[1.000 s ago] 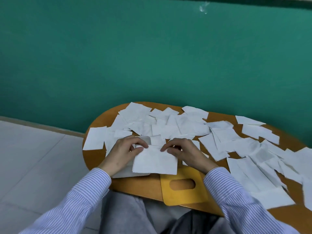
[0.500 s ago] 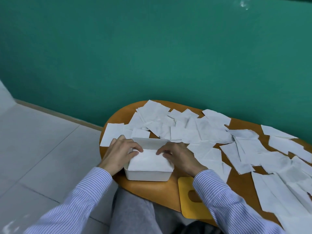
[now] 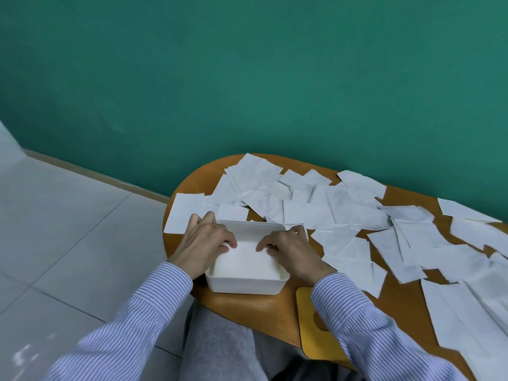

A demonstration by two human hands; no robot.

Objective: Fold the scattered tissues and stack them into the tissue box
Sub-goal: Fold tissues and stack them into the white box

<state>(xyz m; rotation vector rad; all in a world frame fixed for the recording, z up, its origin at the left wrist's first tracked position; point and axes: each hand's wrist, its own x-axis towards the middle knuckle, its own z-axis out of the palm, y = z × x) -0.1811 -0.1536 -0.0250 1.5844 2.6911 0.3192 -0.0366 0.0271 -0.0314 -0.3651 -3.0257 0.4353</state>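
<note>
Both forearms, in blue-striped sleeves, reach forward over the near edge of the wooden table (image 3: 242,306) and meet at the white tissue box (image 3: 244,284), which sits open close to that edge, near the table's left end. The left hand (image 3: 204,243) lies palm down over the box's left rim, its fingers bent and their tips pressing on the folded tissue (image 3: 247,261) inside. The right hand (image 3: 291,250) mirrors it over the right rim, fingertips curled down onto the same tissue. Neither hand grips anything. Loose tissues (image 3: 343,213) cover the table from its far edge out to the right. A yellow lid (image 3: 308,325) overhangs the near edge, partly under the right sleeve.
</note>
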